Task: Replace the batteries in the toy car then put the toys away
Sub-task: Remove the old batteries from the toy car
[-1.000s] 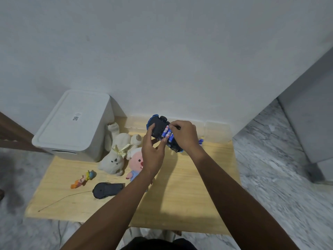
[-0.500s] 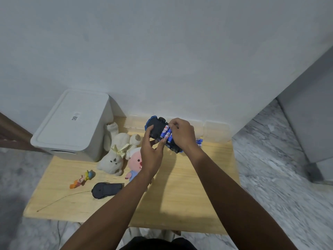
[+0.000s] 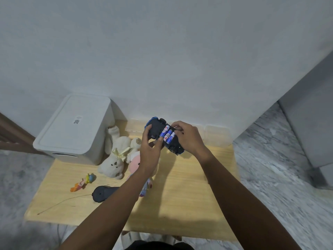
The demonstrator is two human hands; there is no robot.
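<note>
Above the wooden table (image 3: 189,195) the left hand (image 3: 150,152) and the right hand (image 3: 189,139) hold the blue toy car (image 3: 156,130) upside down, fingers curled around it. Three blue batteries (image 3: 168,136) sit side by side in its open underside, and the right fingertips (image 3: 177,131) touch them.

Home room: low wooden table (image 3: 189,195) against plain wall, marble floor (image 3: 270,177), plush toys (image 3: 115,163), white storage bin (image 3: 72,130).

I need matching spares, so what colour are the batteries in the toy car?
Blue with white and red label markings, on the batteries in the upturned toy car; head view.
</note>
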